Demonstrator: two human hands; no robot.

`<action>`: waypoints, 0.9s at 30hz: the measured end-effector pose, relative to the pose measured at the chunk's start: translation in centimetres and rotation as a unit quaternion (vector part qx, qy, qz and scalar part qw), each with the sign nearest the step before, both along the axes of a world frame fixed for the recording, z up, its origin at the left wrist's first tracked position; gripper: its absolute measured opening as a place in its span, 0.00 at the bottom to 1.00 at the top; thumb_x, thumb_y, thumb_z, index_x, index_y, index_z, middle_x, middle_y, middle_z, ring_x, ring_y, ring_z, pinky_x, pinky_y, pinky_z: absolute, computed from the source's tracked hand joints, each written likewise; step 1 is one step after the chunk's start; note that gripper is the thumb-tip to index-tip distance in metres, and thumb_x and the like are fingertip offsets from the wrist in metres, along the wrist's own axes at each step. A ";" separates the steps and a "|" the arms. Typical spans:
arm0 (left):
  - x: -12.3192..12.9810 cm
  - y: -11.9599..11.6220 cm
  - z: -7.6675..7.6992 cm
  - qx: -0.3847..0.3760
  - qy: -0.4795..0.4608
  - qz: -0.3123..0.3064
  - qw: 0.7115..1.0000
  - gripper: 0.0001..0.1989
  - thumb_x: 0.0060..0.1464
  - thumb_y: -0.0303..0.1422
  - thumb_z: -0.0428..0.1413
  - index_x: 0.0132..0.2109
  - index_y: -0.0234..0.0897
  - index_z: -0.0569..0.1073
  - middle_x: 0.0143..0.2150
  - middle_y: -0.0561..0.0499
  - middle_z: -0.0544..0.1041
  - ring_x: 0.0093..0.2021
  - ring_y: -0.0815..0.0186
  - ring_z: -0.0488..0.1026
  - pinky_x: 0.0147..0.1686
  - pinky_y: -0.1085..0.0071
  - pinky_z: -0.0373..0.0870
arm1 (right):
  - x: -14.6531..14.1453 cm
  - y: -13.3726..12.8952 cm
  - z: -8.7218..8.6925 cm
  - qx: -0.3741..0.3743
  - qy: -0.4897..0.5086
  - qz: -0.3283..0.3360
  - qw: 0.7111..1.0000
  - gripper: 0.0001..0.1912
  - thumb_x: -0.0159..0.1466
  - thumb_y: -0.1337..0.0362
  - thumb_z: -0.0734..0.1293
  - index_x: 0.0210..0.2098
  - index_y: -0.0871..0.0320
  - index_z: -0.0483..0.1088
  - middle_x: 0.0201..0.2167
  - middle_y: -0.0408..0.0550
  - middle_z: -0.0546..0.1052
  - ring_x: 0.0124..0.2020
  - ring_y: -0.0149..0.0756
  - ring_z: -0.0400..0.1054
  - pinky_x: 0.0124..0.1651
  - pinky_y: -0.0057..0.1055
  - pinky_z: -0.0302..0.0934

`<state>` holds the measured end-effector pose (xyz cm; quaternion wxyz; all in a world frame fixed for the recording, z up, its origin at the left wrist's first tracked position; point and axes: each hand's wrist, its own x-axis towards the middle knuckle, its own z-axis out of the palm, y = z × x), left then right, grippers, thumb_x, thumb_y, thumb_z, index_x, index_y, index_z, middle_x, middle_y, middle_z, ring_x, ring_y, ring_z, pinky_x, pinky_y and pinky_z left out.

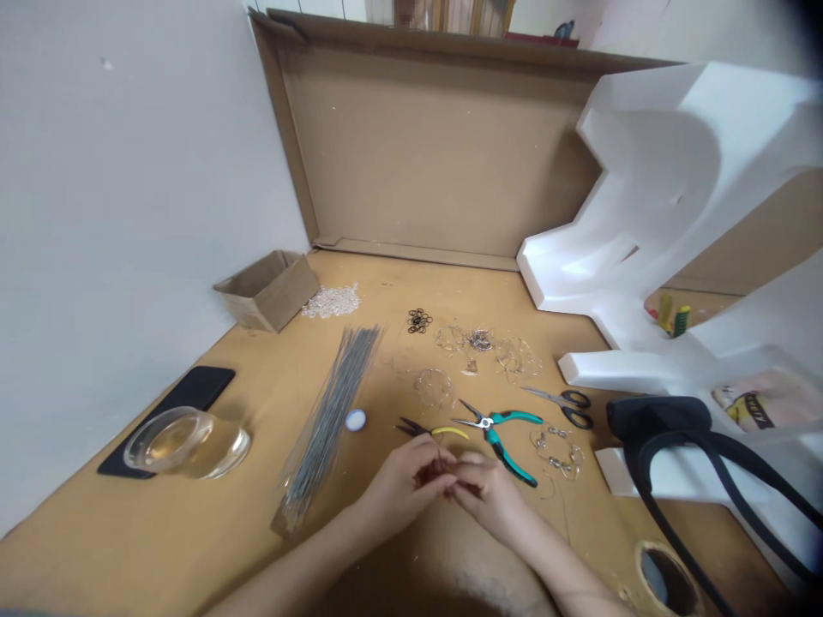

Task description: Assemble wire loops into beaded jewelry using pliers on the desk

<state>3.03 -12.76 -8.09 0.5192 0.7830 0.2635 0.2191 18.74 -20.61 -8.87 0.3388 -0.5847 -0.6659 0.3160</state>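
Observation:
My left hand (408, 480) and my right hand (485, 493) meet at the fingertips over the front of the table, both with fingers pinched together. What they hold between them is too small and hidden to name. Just beyond my left hand lie pliers with a yellow handle (450, 431), partly covered by it. Teal-handled pliers (492, 428) lie open beyond my right hand. A wire ring with small pieces (558, 450) rests to its right. Further back are a wire coil (434, 388), more tangled wire (518, 358) and small black rings (418, 321).
A bundle of grey wires (331, 416), a white cap (355, 419), a cup of liquid (189, 443) and a black phone-like slab (206, 386) are left. Clear beads (331, 301) lie by a cardboard box (270, 291). Scissors (566, 403), black straps (669, 428) and white foam (643, 197) stand right.

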 end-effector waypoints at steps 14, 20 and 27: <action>-0.3 -0.4 1.3 0.080 0.065 -0.067 0.992 0.05 0.53 0.27 0.51 0.33 0.35 0.72 0.30 0.52 0.72 0.31 0.71 0.67 0.31 0.77 0.59 | -0.3 -0.5 -0.2 0.033 -0.030 0.009 0.999 0.07 0.56 0.75 0.63 0.26 0.58 0.68 0.28 0.44 0.69 0.30 0.30 0.64 0.32 0.25 0.58; -0.3 -0.3 1.1 0.078 0.070 -0.069 0.992 0.05 0.53 0.28 0.52 0.33 0.35 0.72 0.29 0.53 0.71 0.30 0.71 0.65 0.29 0.77 0.58 | -0.2 -0.6 -0.2 0.031 -0.024 0.015 0.999 0.07 0.57 0.75 0.63 0.28 0.59 0.71 0.29 0.46 0.70 0.31 0.31 0.65 0.34 0.26 0.58; -0.4 -0.1 0.6 0.050 0.043 -0.068 0.996 0.07 0.54 0.30 0.52 0.34 0.34 0.75 0.30 0.50 0.73 0.32 0.69 0.68 0.32 0.76 0.61 | -0.1 -0.2 -0.4 0.013 0.001 0.017 1.000 0.08 0.60 0.70 0.63 0.30 0.58 0.74 0.29 0.47 0.72 0.31 0.32 0.66 0.34 0.27 0.58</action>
